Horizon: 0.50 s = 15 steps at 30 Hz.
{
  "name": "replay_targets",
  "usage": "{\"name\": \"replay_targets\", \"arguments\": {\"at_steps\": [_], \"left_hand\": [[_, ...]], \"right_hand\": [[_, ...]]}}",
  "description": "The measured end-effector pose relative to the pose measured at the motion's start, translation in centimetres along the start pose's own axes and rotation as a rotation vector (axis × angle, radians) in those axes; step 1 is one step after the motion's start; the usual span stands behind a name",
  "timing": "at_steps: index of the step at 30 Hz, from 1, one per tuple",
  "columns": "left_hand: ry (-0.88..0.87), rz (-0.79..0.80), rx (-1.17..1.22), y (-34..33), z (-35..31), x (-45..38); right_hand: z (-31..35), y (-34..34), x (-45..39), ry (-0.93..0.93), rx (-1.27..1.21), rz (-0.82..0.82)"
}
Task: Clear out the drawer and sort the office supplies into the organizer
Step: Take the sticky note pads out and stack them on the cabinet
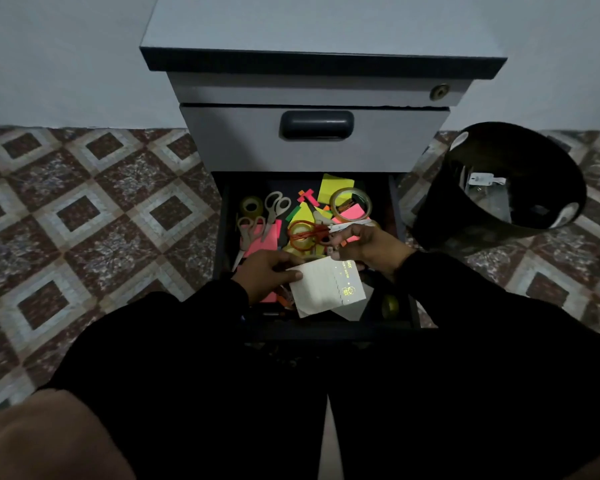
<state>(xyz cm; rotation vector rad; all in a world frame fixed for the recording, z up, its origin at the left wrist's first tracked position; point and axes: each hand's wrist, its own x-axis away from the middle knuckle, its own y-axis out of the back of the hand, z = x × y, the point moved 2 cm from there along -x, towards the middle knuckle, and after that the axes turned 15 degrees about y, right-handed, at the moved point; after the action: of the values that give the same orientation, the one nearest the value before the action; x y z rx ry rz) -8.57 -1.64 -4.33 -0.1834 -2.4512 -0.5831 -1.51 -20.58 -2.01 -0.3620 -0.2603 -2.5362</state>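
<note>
Your left hand (269, 271) pinches the left edge of a white packet of sticky notes (328, 287), and it hangs over the front part of the open drawer (400, 216). Your right hand (368, 245) is curled on the packet's upper right corner, and it seems to hold also a thin white strip (352, 224); I cannot tell this for sure. The packet is probably light and a little stiff, with a smooth wrapper that can slip, so take it by two opposite edges, not by one corner. Deeper in the drawer lie grey scissors (276, 206), a big tape roll (350, 202) and loose coloured notes. A black bin (499, 181) stands to the right on the floor. No organizer is in view.
</note>
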Motion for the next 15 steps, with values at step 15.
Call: {"name": "replay_targets", "arguments": {"at_steps": [15], "left_hand": [[0.283, 0.01, 0.749, 0.2, 0.8, -1.1]], "right_hand": [[-2.0, -3.0, -0.2, 0.054, -0.387, -0.276]]}}
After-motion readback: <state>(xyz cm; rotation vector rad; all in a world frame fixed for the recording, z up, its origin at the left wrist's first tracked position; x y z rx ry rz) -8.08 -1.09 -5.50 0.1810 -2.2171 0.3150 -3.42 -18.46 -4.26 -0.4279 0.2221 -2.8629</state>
